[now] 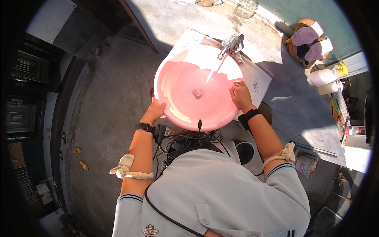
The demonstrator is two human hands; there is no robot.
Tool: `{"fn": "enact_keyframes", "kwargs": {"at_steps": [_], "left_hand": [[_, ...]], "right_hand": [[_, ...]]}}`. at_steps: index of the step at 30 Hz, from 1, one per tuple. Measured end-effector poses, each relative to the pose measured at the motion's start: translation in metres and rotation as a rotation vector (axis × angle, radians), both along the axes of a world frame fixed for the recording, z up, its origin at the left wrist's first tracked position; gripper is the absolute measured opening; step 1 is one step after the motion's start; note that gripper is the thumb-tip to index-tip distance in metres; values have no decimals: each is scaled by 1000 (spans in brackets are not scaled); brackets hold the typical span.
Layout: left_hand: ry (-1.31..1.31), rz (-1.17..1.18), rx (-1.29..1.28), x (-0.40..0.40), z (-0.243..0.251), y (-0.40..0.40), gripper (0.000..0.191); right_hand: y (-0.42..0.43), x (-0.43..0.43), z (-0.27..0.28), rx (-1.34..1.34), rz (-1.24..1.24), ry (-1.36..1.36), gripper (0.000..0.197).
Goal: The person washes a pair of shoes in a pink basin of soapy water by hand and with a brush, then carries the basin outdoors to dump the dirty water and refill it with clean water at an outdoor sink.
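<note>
A large pink plastic basin [204, 126] stands before me under a chrome faucet [229, 47]. Water falls from the spout into it, and its upper part is in glaring sunlight. My left hand [155, 110] grips the basin's left rim, thumb on top and fingers out of sight below. At the right rim is my right hand [241, 94], its fingers bent over the edge; whether it grips the rim or something small, I cannot tell. A white sink top with a flower print [255, 84] shows beside the basin. Crumpled cloth [235, 54] lies around the faucet's base.
A glass jar [245, 9] and brown shoes with pale insoles [309, 44] are at the top right. A spray bottle [324, 77] with a yellow head lies on the right. Below are a bucket [306, 164] and a dark round opening [245, 152]. Yellow slippers [84, 165] lie on the left floor.
</note>
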State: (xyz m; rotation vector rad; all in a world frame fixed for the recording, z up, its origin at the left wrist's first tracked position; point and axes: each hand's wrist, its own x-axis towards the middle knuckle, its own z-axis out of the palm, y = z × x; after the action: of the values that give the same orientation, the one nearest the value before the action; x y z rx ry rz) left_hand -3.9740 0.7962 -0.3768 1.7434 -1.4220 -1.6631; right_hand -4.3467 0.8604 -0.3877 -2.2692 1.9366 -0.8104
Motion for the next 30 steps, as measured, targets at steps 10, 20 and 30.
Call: {"fn": "enact_keyframes", "kwargs": {"at_steps": [10, 20, 30], "left_hand": [[12, -5, -3, -1, 2, 1, 36], [-8, -6, -2, -1, 5, 1, 37], [-28, -49, -74, 6, -14, -5, 37]], "right_hand": [[0, 1, 1, 15, -6, 1, 13], [1, 0, -1, 20, -26, -11, 14], [0, 1, 2, 8, -18, -6, 14]]}}
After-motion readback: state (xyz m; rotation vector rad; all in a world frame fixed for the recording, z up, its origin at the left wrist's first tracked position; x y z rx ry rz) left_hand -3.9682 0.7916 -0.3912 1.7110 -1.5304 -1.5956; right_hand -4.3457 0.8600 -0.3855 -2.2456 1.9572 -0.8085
